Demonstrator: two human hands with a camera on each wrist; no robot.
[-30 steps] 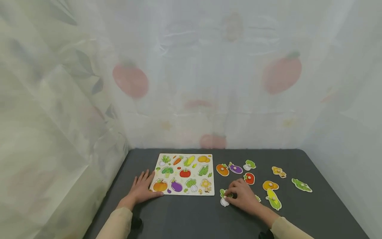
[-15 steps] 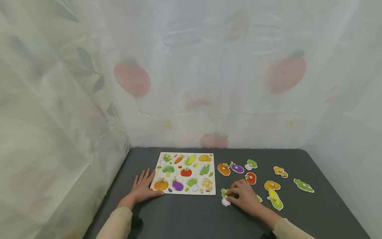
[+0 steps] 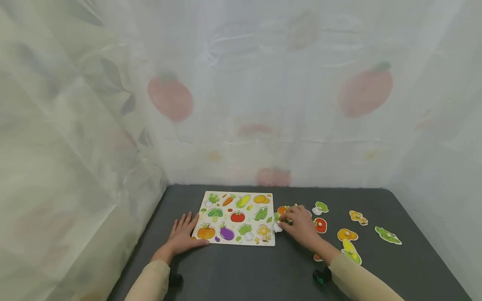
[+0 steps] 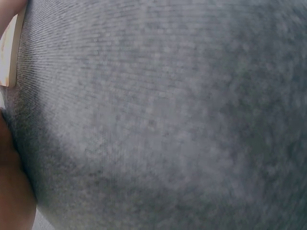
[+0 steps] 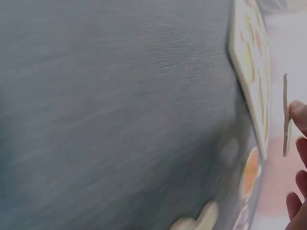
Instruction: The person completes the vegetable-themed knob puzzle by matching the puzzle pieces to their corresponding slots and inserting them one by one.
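My right hand (image 3: 301,225) pinches a turnip puzzle piece (image 3: 277,228), white with green leaves, just at the right edge of the vegetable puzzle board (image 3: 250,219). In the right wrist view the piece (image 5: 285,91) appears edge-on and raised off the table, with a fingertip against it. With fingers spread, my left hand (image 3: 182,236) rests along the board's left edge, its thumb at the near left corner. The left wrist view catches only a corner of the board (image 4: 10,62) and bits of the hand. Beyond my right hand lie a pumpkin piece (image 3: 282,210) and a partly covered eggplant piece.
Right of the hand lie tomato (image 3: 321,225), cabbage (image 3: 320,207), mushroom (image 3: 358,217), pea pod (image 3: 388,235), yellow-orange potato-like (image 3: 347,235) and corn (image 3: 351,251) pieces. My right forearm partly hides another orange piece (image 3: 318,258). A pale printed curtain (image 3: 233,163) surrounds the dark table.
My right hand has lifted the turnip piece from the table and carried it forward and left to the board's right edge. The left hand stays in place.
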